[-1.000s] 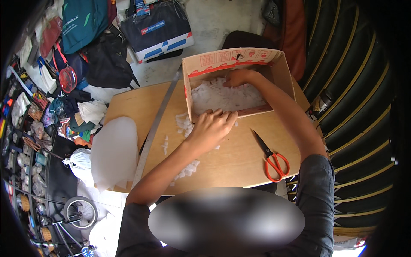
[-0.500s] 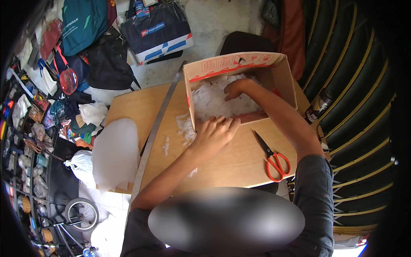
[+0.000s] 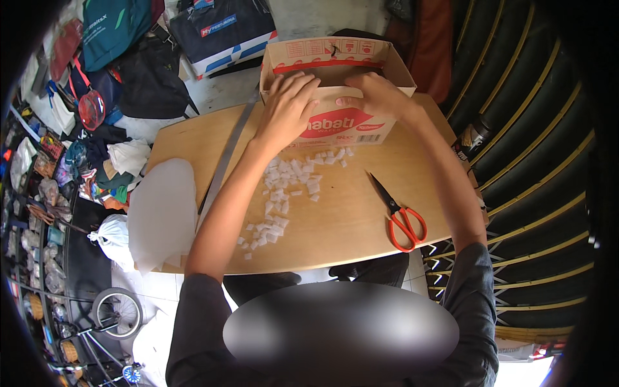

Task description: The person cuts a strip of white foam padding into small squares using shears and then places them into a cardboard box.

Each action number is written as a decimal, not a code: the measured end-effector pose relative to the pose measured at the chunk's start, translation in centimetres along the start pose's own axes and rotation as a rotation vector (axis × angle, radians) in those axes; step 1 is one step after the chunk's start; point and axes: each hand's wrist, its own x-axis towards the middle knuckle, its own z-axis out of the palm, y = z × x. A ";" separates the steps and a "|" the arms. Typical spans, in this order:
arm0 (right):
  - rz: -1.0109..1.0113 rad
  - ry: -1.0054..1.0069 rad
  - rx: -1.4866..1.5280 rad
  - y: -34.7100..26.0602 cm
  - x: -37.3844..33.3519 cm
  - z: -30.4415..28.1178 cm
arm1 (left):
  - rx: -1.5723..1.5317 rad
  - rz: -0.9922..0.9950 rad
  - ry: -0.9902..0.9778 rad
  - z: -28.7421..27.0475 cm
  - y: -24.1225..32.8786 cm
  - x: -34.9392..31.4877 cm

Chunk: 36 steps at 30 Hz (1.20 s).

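Observation:
An open cardboard box [image 3: 348, 132] with red print stands at the far side of the wooden table, its near wall facing me. My left hand [image 3: 289, 106] lies over the near left part of its rim, fingers bent over the edge. My right hand [image 3: 377, 97] grips the rim further right, thumb outside and fingers reaching in. The wall and my hands hide the bottom of the box. Small cut white pieces [image 3: 280, 184], foam-like, lie scattered on the table before the box. Scissors [image 3: 398, 216] with orange handles and dark blades rest to the right.
A long metal ruler [image 3: 229, 151] lies along the left of the table [image 3: 335, 226]. Left of it, a white sheet [image 3: 162, 213] overhangs the edge. A dark can [image 3: 474, 137] stands by the right edge, near a folding gate [image 3: 535, 161]. Bags [image 3: 219, 32] lie beyond the table.
My right hand has come out of the box to its near rim. The box now shows its front wall and its white filling is out of sight. Many more white pieces show on the table.

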 end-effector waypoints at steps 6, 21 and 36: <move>-0.186 0.576 0.158 -3.1 -4.5 4.4 | -0.134 -0.317 0.212 0.2 -2.0 -9.0; 0.490 0.193 0.078 -4.3 -8.2 25.8 | -0.243 -0.813 -0.414 7.9 -4.2 -20.3; 0.310 0.171 0.402 -6.9 -4.8 24.4 | -0.528 -0.837 -0.587 4.5 -2.2 -16.9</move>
